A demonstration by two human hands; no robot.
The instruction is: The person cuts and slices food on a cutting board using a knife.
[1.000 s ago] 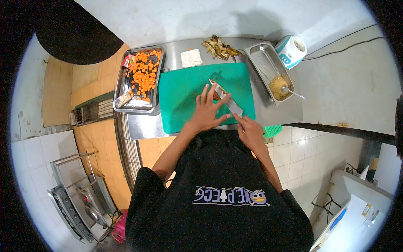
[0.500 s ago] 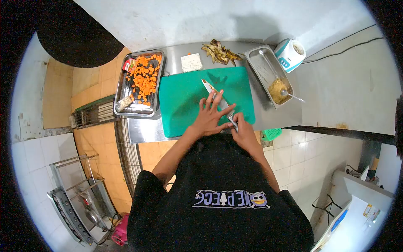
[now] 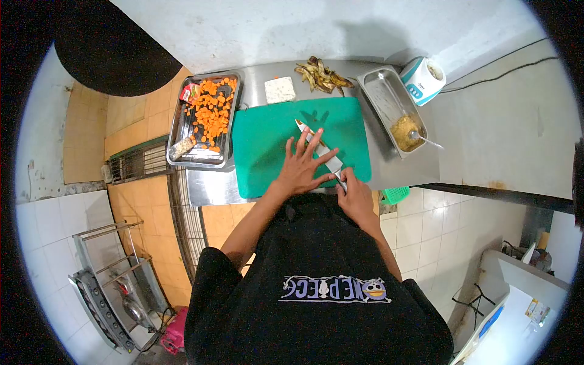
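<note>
A kitchen knife (image 3: 332,163) lies slantwise over the green cutting board (image 3: 261,134), its tip pointing to the far left and a brownish smear near the tip. My right hand (image 3: 355,193) is closed around its handle at the board's near edge. Fingers spread, my left hand (image 3: 300,163) rests at the blade, with fingertips on or just over its flat side. Whether they press on the metal I cannot tell. Dark marks show on the board beside the blade.
Left of the board is a metal tray (image 3: 173,131) with carrot pieces (image 3: 212,115) and a small jar (image 3: 180,148). Behind lie a whitish block (image 3: 280,90) and brownish peels (image 3: 322,77). On the right are a metal pan (image 3: 380,91) with mash and a spoon (image 3: 426,140), and a white-and-blue appliance (image 3: 423,82).
Both hands stay at the knife; my right hand has shifted very slightly toward me. The whole view has moved a little, and the board's contents look the same.
</note>
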